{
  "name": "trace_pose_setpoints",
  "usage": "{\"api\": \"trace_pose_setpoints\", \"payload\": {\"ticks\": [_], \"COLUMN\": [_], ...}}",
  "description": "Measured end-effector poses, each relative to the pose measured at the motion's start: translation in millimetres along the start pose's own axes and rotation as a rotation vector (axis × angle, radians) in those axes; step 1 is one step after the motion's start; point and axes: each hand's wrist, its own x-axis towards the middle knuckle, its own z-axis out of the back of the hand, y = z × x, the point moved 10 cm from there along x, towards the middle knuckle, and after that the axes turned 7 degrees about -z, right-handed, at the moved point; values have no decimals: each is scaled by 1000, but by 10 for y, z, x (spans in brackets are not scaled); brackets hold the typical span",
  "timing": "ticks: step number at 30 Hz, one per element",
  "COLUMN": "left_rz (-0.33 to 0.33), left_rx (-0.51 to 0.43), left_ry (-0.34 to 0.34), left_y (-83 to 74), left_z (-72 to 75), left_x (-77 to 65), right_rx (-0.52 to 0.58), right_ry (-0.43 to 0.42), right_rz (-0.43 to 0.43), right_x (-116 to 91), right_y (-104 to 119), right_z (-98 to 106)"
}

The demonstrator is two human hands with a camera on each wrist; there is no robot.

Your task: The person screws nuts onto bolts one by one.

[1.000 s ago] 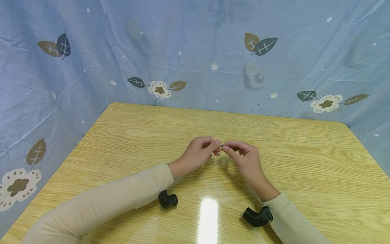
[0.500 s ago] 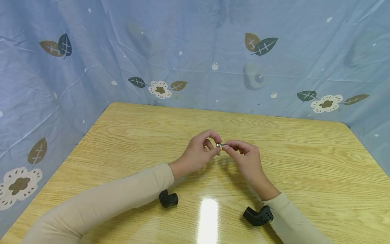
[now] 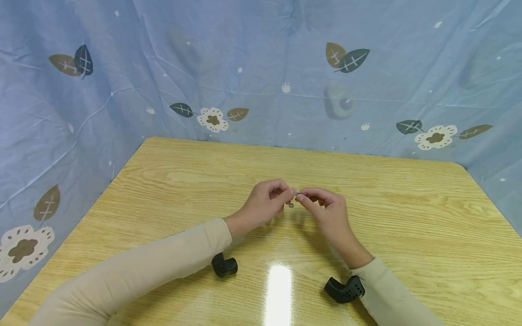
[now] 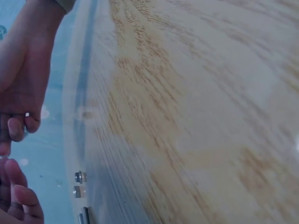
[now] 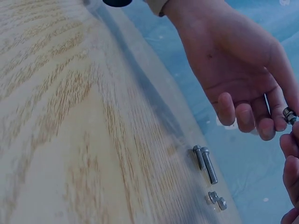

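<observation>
So — both hands (image 3: 263, 203) (image 3: 329, 215), curled, pinch a bolt (image 5: 289, 115).

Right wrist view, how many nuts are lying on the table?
2: one nut below the two bolts in the picture, the other nut next to it, toward the lower right. Others may be hidden.

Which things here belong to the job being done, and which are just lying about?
In use, it seems: left hand, right hand, metal bolt pinched between them.

Lying on the table, perhaps spare: two loose bolts, two loose nuts.
</observation>
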Motion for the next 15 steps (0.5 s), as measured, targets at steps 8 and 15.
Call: {"api": "trace_pose_setpoints", "payload": {"ticks": [8, 15], "left_rz": [-76, -221], "left_rx": [11, 105], "left_ry": [-17, -53], "left_y": [-91, -261], "left_z": [33, 52], "left_x": [-15, -22], "right_rx": [-14, 6], "right_ry": [-14, -9], "right_rz": [-33, -27], "right_x": [-3, -3], "right_y": [-36, -21], "right_z": [11, 11]}}
